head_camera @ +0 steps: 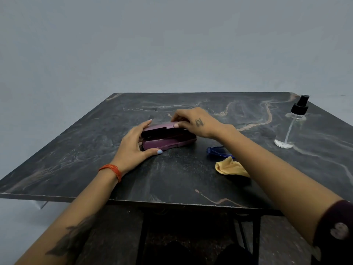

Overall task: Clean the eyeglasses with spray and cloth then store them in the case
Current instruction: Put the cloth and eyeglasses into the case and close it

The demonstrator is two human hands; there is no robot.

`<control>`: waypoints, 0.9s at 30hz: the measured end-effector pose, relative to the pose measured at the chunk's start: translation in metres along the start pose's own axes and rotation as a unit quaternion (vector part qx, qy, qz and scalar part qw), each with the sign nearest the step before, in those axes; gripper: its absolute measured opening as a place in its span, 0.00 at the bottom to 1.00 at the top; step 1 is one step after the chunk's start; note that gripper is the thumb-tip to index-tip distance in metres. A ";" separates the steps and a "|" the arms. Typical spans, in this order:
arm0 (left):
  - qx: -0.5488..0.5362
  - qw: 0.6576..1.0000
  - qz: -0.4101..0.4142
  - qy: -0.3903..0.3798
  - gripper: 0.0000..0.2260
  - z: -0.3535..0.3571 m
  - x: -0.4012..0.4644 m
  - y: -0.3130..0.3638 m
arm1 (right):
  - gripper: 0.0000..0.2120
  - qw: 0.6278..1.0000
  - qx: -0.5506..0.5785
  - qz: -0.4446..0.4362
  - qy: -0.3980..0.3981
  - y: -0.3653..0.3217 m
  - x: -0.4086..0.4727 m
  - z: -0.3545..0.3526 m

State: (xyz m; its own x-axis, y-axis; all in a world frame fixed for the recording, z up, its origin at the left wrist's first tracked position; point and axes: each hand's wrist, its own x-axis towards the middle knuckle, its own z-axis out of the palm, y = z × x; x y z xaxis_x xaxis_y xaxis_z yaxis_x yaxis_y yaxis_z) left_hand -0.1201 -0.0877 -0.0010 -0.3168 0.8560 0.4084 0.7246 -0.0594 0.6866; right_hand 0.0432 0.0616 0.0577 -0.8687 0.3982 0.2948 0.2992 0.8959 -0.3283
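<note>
A purple glasses case (168, 143) lies on the dark marble table (172, 178), its lid a little way up so a dark gap shows. My left hand (135, 148) grips the case's left end, thumb on the front of the base. My right hand (193, 121) pinches the lid from above at its right part. Blue eyeglasses (215, 151) lie folded on the table to the right of the case, partly hidden under my right forearm. A yellow cloth (230, 167) lies crumpled just in front of them.
A clear spray bottle (292, 127) with a black pump top stands at the table's far right. The table's front edge runs close to my body, with a black metal frame (248, 236) below it. A plain grey wall stands behind.
</note>
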 end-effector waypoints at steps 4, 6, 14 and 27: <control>-0.018 1.000 -0.022 -0.004 0.42 0.001 0.000 0.003 | 0.11 0.999 0.036 0.022 0.001 0.003 0.008 0.002; -0.021 0.999 -0.026 -0.004 0.42 0.001 0.000 0.005 | 0.11 0.999 0.039 0.028 0.006 0.003 0.012 0.004; -0.026 0.999 -0.037 -0.004 0.50 0.002 -0.001 0.004 | 0.13 0.998 0.028 0.048 0.028 0.007 0.023 0.006; -0.063 0.996 -0.066 -0.014 0.50 0.001 0.000 0.005 | 0.10 0.991 0.053 0.117 0.038 0.004 0.033 0.016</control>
State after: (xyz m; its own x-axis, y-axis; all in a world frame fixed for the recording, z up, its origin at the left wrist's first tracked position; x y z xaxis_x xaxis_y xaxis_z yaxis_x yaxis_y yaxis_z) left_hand -0.1162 -0.0873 0.0014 -0.3852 0.8745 0.2946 0.5945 -0.0089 0.8040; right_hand 0.0096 0.0755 0.0521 -0.7473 0.6094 0.2648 0.4424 0.7537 -0.4860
